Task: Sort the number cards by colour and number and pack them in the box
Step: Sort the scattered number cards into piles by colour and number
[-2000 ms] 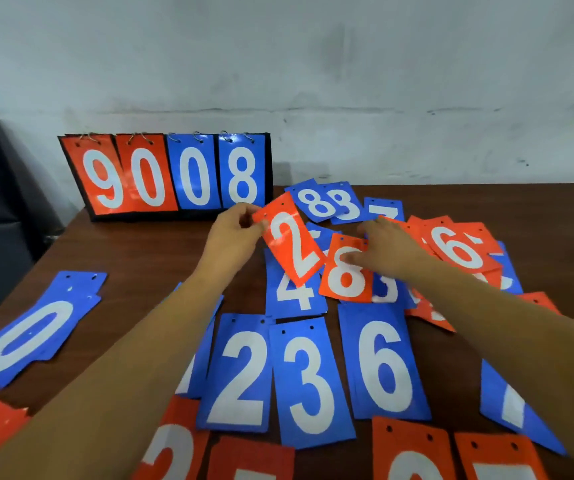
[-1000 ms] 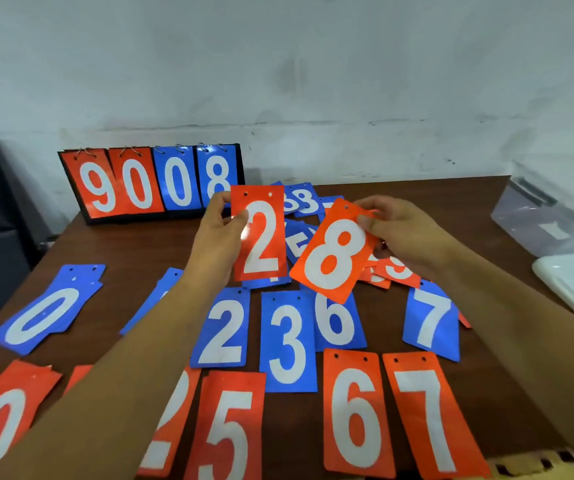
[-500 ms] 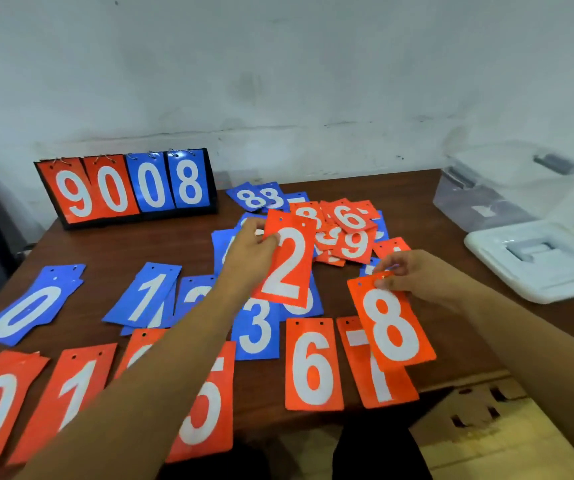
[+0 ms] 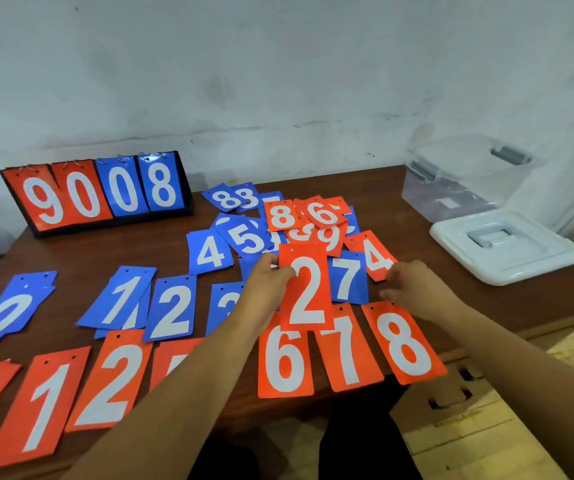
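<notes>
My left hand (image 4: 266,289) pinches a red 2 card (image 4: 308,285) by its left edge and holds it upright above the table. My right hand (image 4: 413,289) hovers with fingers loose at the top edge of a red 8 card (image 4: 403,344), which lies flat at the right end of the red row beside the red 7 (image 4: 348,351) and red 6 (image 4: 285,362). Another red 2 (image 4: 112,379) lies further left in that row. Behind runs a blue row, including a blue 2 (image 4: 171,306). A mixed pile of cards (image 4: 313,220) lies beyond my hands.
A clear plastic box (image 4: 458,181) stands open at the back right, its white lid (image 4: 503,244) lying in front of it. A flip scoreboard (image 4: 95,192) reading 9008 stands at the back left. The brown table (image 4: 88,251) ends close to the red row's lower edges.
My right hand carried the red 8 down and right, laid it at the end of the red row and let go. My left hand kept the red 2 raised.
</notes>
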`<state>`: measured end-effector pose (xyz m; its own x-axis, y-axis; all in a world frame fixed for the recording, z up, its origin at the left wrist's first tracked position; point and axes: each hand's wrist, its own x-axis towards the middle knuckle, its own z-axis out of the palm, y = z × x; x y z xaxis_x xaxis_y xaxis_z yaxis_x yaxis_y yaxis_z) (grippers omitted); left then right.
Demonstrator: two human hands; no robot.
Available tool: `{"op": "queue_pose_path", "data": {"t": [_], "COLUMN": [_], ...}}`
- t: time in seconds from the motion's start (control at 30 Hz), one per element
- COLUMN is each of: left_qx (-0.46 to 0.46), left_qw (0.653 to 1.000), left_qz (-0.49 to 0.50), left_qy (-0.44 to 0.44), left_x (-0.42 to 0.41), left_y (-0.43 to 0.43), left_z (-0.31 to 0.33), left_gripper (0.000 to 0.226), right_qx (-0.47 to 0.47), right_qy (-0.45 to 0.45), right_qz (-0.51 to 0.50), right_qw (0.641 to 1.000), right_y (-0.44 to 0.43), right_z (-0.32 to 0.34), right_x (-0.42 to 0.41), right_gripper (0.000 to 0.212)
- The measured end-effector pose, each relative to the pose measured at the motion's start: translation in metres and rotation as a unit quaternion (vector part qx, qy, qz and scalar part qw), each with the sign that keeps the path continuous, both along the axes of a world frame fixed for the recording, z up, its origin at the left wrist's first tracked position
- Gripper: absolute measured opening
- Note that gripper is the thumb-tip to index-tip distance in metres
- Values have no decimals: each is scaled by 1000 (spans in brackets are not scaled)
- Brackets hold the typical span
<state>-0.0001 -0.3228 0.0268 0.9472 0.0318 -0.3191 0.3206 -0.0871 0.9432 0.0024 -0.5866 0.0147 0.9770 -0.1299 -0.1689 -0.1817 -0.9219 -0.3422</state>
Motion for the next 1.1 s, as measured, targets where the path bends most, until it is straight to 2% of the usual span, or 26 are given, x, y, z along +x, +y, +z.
{"op": "queue_pose_path", "data": {"t": [0.07, 0.13, 0.17, 0.27, 0.33, 0.43, 0.5, 0.57, 0.63, 0.67, 0.73, 0.83, 0.93, 0.97, 1.03, 1.1], "left_qx": [-4, -10, -10, 3, 37, 91, 154, 300, 459, 509, 550, 568, 591, 584, 565, 563], "left_qw": [1000, 1000, 1000, 1000, 998, 992, 980, 941, 871, 845, 822, 814, 802, 807, 820, 821], "left_qz": [-12, -19, -19, -4, 10, 23, 44, 51, 26, 9, -7, 8, 8, 7, 4, 1], "left_qy": [-3, -6, -7, -21, -47, -79, -114, -148, -171, -167, -148, -122, -88, -89, -95, -96], "left_x": [-5, -10, -12, -21, -28, -49, -69, -91, -108, -115, -127, -136, -139, -139, -141, -142], "left_y": [5, 14, 20, 48, 76, 130, 171, 213, 251, 267, 288, 299, 309, 312, 316, 317], "left_z": [2, 5, 6, 8, 5, -1, -8, -16, -28, -34, -44, -49, -53, -56, -58, -59], "left_gripper": [12, 13, 15, 23, 19, 9, 13, 20, 26, 29, 35, 42, 40, 38, 36, 36], "right_qx": [104, 230, 258, 286, 306, 346, 365, 384, 400, 400, 382, 374, 314, 266, 112, -5], "right_qy": [-44, -9, 10, 32, 45, 77, 86, 84, 92, 97, 106, 127, 109, 78, -1, -53], "right_qz": [-13, 5, 29, 87, 92, 114, 132, 159, 189, 199, 209, 220, 234, 245, 274, 294], "right_qw": [993, 973, 966, 954, 946, 928, 918, 906, 892, 889, 894, 892, 914, 929, 955, 954], "right_y": [28, 66, 85, 137, 166, 203, 225, 248, 274, 288, 317, 351, 370, 374, 380, 383], "right_z": [17, 35, 42, 49, 50, 51, 50, 46, 38, 33, 19, 5, -6, -11, -20, -24], "right_x": [1, 0, -2, -3, 0, 4, 2, -6, -15, -18, -24, -34, -43, -45, -50, -55], "right_gripper": [31, 38, 41, 48, 49, 43, 37, 38, 43, 43, 42, 42, 38, 39, 47, 55]}}
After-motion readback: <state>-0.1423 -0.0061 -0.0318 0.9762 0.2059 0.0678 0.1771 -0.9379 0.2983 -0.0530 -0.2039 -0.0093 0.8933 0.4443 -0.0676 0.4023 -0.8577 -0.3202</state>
